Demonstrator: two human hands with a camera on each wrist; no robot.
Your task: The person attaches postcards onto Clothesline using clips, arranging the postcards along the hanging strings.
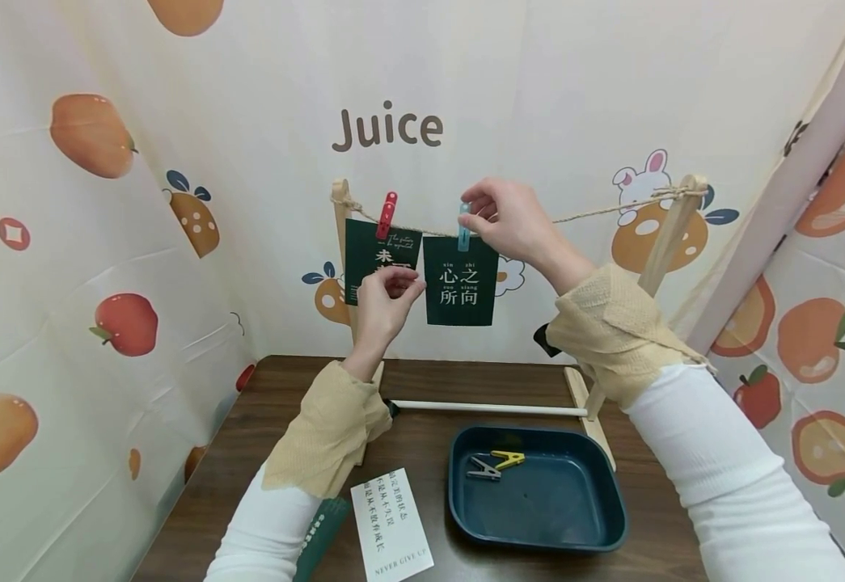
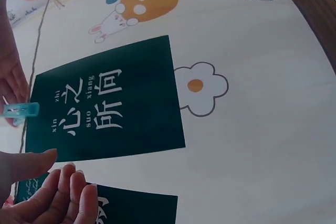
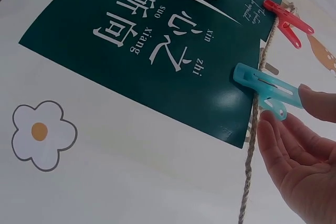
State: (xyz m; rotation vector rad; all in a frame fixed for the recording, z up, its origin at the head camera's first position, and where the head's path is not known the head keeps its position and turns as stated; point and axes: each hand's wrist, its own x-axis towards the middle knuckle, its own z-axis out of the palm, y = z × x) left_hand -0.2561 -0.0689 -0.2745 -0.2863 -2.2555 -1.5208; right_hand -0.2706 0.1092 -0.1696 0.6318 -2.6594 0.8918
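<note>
A light blue clothespin (image 1: 464,228) clips a dark green card with white characters (image 1: 460,283) to a twine line (image 1: 589,215). My right hand (image 1: 513,220) has thumb and fingertips at the clothespin's handles, pinching them lightly; the right wrist view shows this clothespin (image 3: 265,85) with its nose over the card's top edge. My left hand (image 1: 384,303) hovers by the card's left edge, fingers loosely bent and holding nothing. It partly covers a second green card (image 1: 364,250), which hangs from a red clothespin (image 1: 387,214).
Wooden posts (image 1: 673,230) hold the line, joined low by a white rod (image 1: 491,408). On the brown table (image 1: 247,453) a dark blue tray (image 1: 538,501) contains a yellow clothespin (image 1: 508,459) and a grey clothespin (image 1: 483,469). A white card (image 1: 391,525) and a green card (image 1: 322,533) lie left of it.
</note>
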